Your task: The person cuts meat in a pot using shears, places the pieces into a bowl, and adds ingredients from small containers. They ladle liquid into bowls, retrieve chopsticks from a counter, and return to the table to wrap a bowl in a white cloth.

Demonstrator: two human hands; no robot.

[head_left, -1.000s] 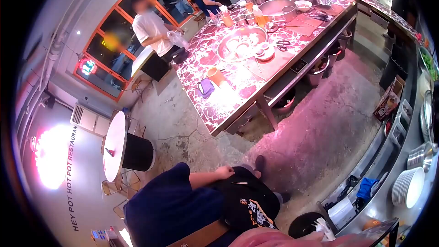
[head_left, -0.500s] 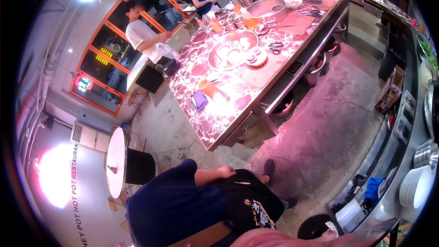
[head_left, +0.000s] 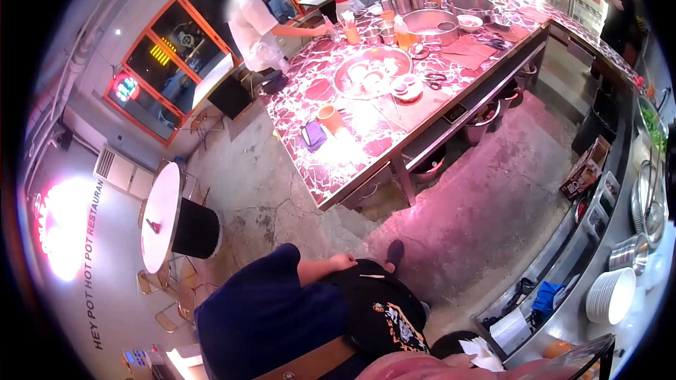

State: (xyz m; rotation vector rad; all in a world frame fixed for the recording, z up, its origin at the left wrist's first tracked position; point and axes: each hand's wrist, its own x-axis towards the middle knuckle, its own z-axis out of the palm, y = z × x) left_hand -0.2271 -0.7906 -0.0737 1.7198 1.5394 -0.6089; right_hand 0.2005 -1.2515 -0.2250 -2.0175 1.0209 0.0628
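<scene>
My left hand [head_left: 343, 262] rests against the black apron [head_left: 380, 302] at my front, below a dark blue sleeve; its fingers are too small and turned away to make out. At the bottom edge, my right hand [head_left: 459, 360] is closed on a crumpled white tissue [head_left: 483, 354], part of the hand being cut off and hidden. Beside the tissue is a dark round object [head_left: 445, 343], only partly visible. A metal counter [head_left: 542, 341] runs close to my right hand, with a stack of white plates [head_left: 610, 297] on it.
A marbled table [head_left: 282, 123] carries a large pan [head_left: 373, 74], scissors [head_left: 435, 81], an orange cup [head_left: 329, 118] and a purple pouch [head_left: 313, 136]. A person in white [head_left: 253, 24] stands behind it. Bins [head_left: 484, 114] sit underneath; a round table [head_left: 160, 218] is at left.
The camera view has shifted. The person in white now stretches an arm over the table toward a bottle. My right hand appears further left, and more of the tissue shows.
</scene>
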